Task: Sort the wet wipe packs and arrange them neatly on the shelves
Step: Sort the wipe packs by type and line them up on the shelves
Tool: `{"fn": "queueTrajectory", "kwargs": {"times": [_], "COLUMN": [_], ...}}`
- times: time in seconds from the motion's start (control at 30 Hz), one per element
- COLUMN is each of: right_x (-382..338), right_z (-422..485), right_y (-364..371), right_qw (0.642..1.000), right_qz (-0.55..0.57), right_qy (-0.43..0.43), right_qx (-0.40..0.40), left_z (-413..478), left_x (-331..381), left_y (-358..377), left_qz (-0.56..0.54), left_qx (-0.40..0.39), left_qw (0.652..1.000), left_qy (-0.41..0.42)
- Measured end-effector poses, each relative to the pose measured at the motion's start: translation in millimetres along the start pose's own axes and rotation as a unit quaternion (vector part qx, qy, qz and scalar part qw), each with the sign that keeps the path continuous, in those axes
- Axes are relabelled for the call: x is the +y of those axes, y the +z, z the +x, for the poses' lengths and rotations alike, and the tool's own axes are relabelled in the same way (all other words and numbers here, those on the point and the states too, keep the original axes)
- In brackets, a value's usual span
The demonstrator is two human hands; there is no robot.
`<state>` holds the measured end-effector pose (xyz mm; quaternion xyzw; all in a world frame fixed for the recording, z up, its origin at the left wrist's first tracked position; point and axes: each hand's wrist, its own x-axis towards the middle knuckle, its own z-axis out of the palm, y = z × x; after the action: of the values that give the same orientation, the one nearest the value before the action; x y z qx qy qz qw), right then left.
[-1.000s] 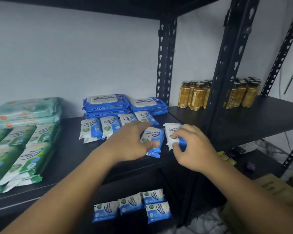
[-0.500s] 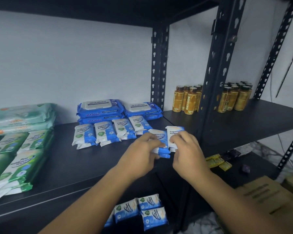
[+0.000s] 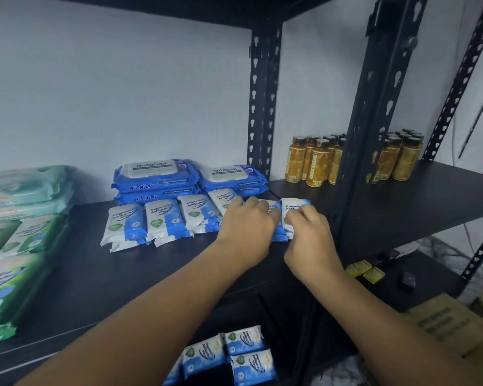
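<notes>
A row of small blue-and-white wipe packs (image 3: 162,218) lies on the black shelf (image 3: 123,274), in front of two stacks of large blue antabax packs (image 3: 156,176). My left hand (image 3: 246,224) lies over the fifth small pack (image 3: 271,208), fingers curled on it, at the right end of the row. Right beside it, my right hand (image 3: 307,232) pinches the last small pack (image 3: 294,206) at its lower edge. Both packs sit on the shelf, side by side. Several more small blue packs (image 3: 234,355) lie on the shelf below.
Green wipe packs (image 3: 14,240) are stacked at the shelf's left end. Black perforated uprights (image 3: 262,107) stand behind and right of my hands. Amber bottles (image 3: 313,160) stand on the neighbouring shelf (image 3: 430,201). Small sachets (image 3: 365,271) and a cardboard box (image 3: 455,327) lie lower right.
Both hands carried their small packs back and left from the shelf's front edge to the right end of the row, where the packs now lie side by side.
</notes>
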<state>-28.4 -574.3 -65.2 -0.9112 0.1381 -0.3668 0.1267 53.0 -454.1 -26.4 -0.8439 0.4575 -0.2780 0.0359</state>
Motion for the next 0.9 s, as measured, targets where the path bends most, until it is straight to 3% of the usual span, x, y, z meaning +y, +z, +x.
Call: {"fn": "queueTrajectory", "kwargs": {"times": [0.13,0.3,0.63,0.9], "right_x": [0,-4,14,22], "right_z": [18,34,68,81], "right_y": [9,14,29,50], "right_qw": [1.0,0.993,0.991,0.99], "right_qz": [-0.001,-0.006,0.118,0.071], "right_qy": [0.013,0.112,0.046,0.111], "right_qx": [-0.019,-0.039,-0.052,-0.049], "left_z": [13,17,21,23], "left_x": [-4,-7,-7,-16], "left_y": [14,28,34,51], "left_qz": [-0.004,-0.051,-0.068,-0.081], "left_qx": [-0.006,-0.014,-0.019,0.002], "left_qw": [1.0,0.997,0.988,0.987], "left_qy": [0.006,-0.05,-0.134,-0.139]}}
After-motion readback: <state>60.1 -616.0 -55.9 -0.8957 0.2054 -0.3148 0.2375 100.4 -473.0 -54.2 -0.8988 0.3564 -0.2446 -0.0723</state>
